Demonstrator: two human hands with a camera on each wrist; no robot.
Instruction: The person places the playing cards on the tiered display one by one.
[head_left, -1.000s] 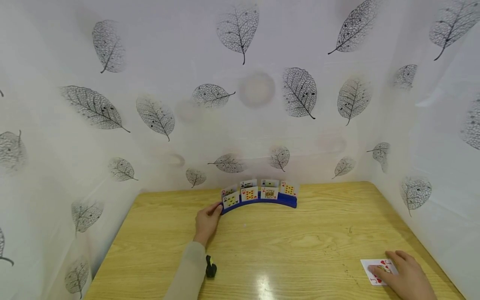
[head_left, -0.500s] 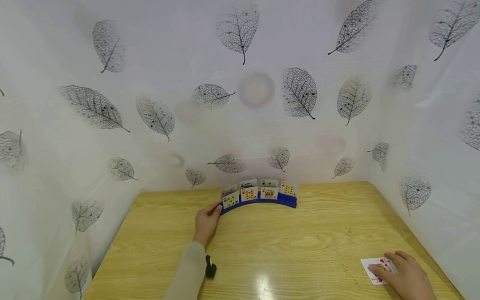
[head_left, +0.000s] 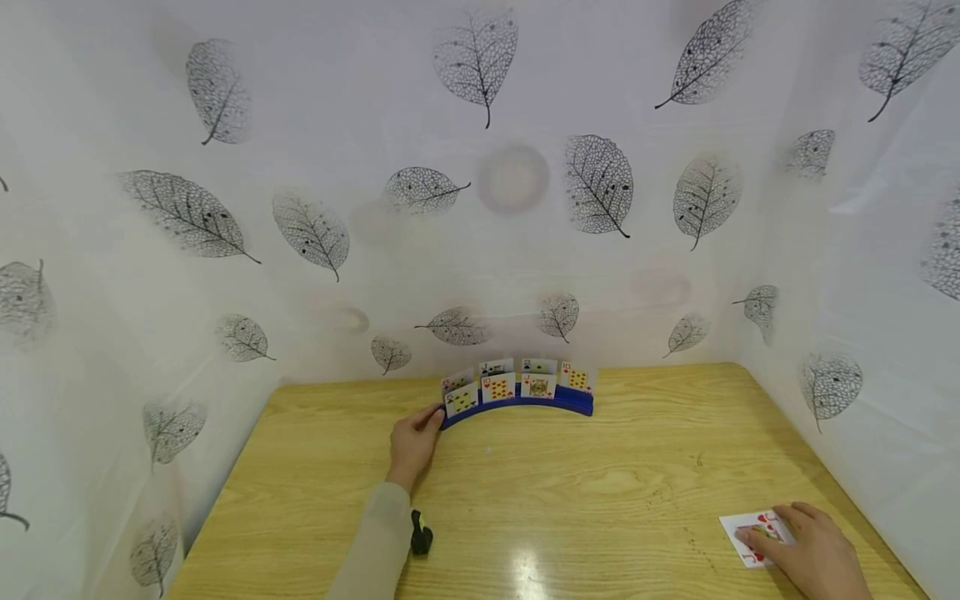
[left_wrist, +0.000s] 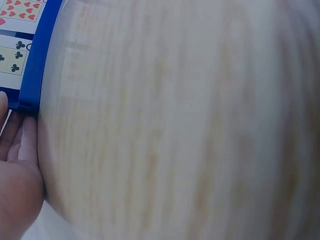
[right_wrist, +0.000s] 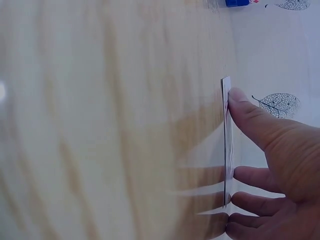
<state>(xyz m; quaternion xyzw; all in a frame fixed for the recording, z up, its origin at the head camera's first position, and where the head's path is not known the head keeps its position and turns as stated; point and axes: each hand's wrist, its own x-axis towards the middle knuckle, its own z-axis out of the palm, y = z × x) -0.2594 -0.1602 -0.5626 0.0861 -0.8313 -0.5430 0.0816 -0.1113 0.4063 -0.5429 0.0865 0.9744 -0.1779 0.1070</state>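
At the back of the table, a curved blue card holder (head_left: 575, 402) stands with several playing cards in two rows. My left hand (head_left: 414, 442) grips the holder's left end; the left wrist view shows the thumb (left_wrist: 3, 106) on one side and fingers (left_wrist: 29, 142) on the other. A queen of clubs (left_wrist: 10, 60) and a ten of hearts (left_wrist: 17, 11) sit near that end. Far to the right, my right hand (head_left: 817, 550) holds a jack of hearts (head_left: 737, 525) low at the tabletop. Its thumb (right_wrist: 239, 95) lies over the card face, its fingers (right_wrist: 257, 175) along the edge.
A small black object (head_left: 422, 535) with a yellow-green patch lies beside the left sleeve (head_left: 375, 542). The wood-grain table (head_left: 570, 492) is bounded at the back and sides by white sheeting (head_left: 517, 258) printed with dark leaves.
The jack of hearts has turned and shifted slightly under my right hand. My left hand and the card holder stay in place.
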